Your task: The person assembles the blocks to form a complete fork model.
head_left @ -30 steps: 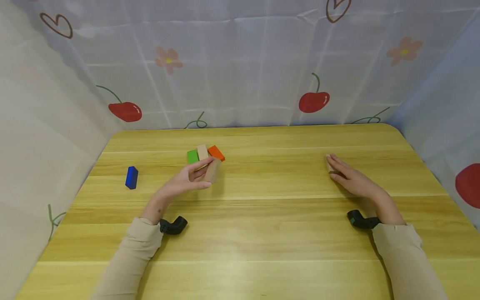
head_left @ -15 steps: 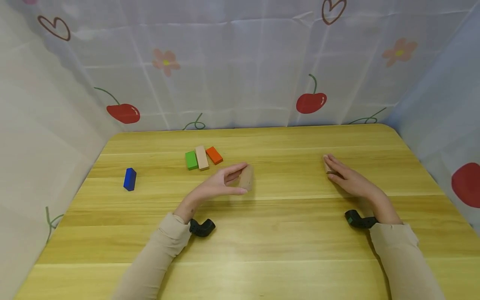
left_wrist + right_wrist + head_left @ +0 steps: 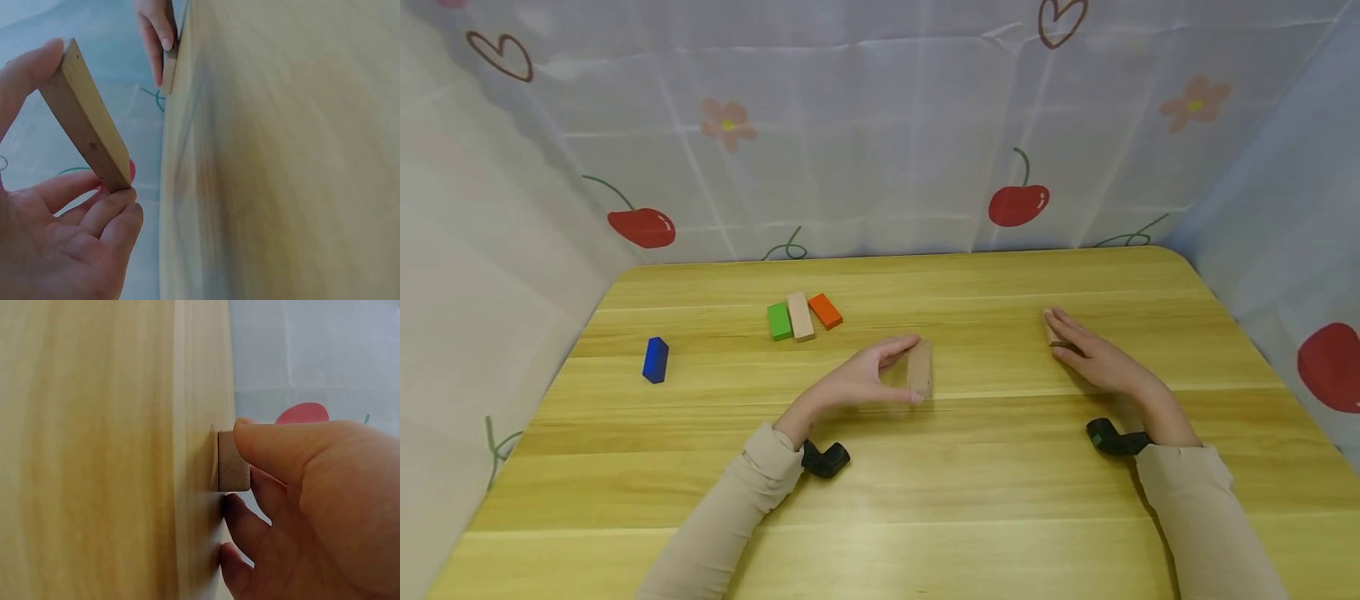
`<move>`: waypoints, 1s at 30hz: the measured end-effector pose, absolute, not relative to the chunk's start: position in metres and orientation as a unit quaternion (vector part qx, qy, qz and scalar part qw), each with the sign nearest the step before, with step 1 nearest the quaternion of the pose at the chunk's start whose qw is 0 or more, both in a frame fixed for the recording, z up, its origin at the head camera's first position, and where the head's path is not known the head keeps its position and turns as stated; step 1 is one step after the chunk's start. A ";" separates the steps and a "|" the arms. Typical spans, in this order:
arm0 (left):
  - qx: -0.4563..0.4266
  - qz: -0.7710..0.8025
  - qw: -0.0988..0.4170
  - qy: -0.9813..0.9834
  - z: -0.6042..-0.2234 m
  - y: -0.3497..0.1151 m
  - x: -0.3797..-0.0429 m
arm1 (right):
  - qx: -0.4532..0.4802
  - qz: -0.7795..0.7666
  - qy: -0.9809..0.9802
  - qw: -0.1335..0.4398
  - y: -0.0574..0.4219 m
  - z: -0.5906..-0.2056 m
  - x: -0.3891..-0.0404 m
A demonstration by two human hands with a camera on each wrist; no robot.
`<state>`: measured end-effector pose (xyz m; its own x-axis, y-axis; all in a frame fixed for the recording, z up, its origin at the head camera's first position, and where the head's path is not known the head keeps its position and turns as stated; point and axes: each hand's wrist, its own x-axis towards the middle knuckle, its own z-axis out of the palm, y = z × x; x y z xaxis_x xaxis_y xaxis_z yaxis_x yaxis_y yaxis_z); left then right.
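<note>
L. hand [image 3: 856, 380]: wood block [image 3: 920, 369] pinched by its ends, held above table [image 3: 985, 500]. Blue block [image 3: 656, 360] set apart, L. side. R. hand [image 3: 1101, 360]: 2nd wood block [image 3: 233, 465] gripped on tabletop, thumb opp. fingers. Farther: green block [image 3: 779, 321], 3rd wood block [image 3: 801, 316], orange block [image 3: 826, 311] grouped; cherry-print curtain [image 3: 880, 150] hung behind.

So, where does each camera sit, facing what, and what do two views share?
Head: worn there, facing forward and down over the table; left hand, right hand and sleeves show.
Left wrist: worn there, facing the left hand's block; both hands show.
Right wrist: worn there, facing the right hand's block; that hand shows.
Head and left wrist share those two blocks.
</note>
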<state>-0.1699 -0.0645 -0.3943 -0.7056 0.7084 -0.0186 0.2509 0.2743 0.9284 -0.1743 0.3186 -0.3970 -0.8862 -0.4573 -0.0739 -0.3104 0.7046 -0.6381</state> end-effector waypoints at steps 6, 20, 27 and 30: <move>0.320 0.409 0.156 0.840 -0.401 -0.065 -0.171 | -0.211 -0.325 0.915 0.114 0.317 -0.396 -0.175; 0.347 0.312 0.121 0.876 -0.415 -0.069 -0.170 | -0.210 -0.327 0.915 0.112 0.316 -0.396 -0.174; 0.353 0.306 0.113 0.877 -0.418 -0.071 -0.170 | -0.207 -0.317 0.919 0.105 0.314 -0.395 -0.176; 0.357 0.301 0.113 0.877 -0.420 -0.069 -0.171 | -0.208 -0.317 0.923 0.071 0.309 -0.384 -0.172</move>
